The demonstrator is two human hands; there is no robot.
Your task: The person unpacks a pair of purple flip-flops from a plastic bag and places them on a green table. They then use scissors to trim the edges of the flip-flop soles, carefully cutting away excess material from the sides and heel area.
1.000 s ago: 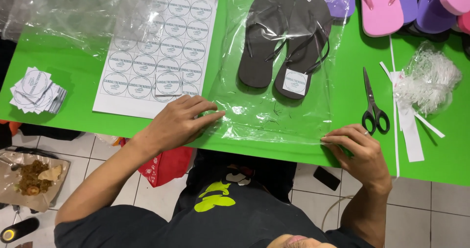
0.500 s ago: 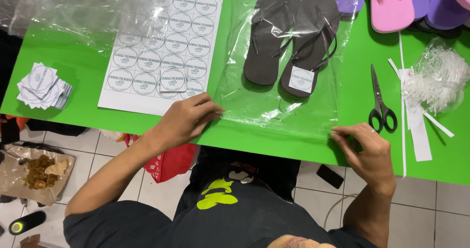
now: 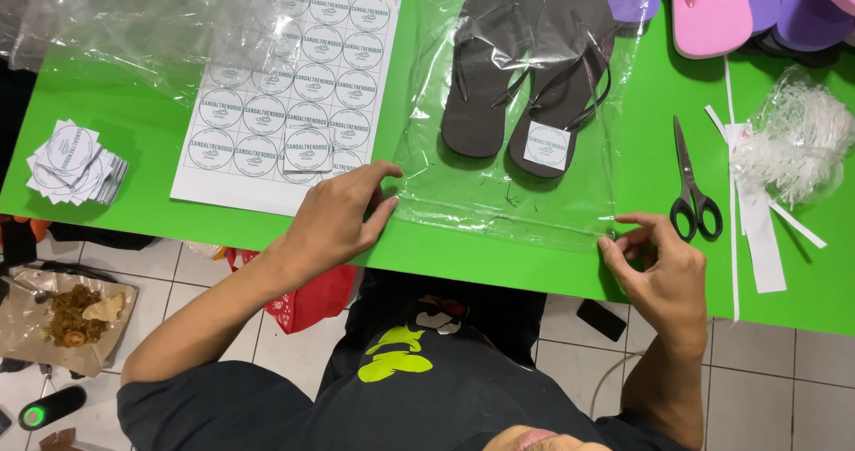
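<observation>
A clear plastic bag lies on the green table with a pair of dark grey flip-flops inside; a white square label sits on the right sandal's heel. My left hand presses flat on the bag's near left corner, fingers together and pointing right. My right hand is at the bag's near right corner, with thumb and forefinger pinching the plastic edge at the table's front.
A white sheet of round stickers lies left of the bag, cut stickers further left, loose clear bags behind. Scissors, white paper strips and plastic ties lie right. Pink and purple flip-flops are far right.
My right hand has gone from lying flat at the table's edge to pinching the bag's corner with curled fingers. My left hand stays on the bag's left corner.
</observation>
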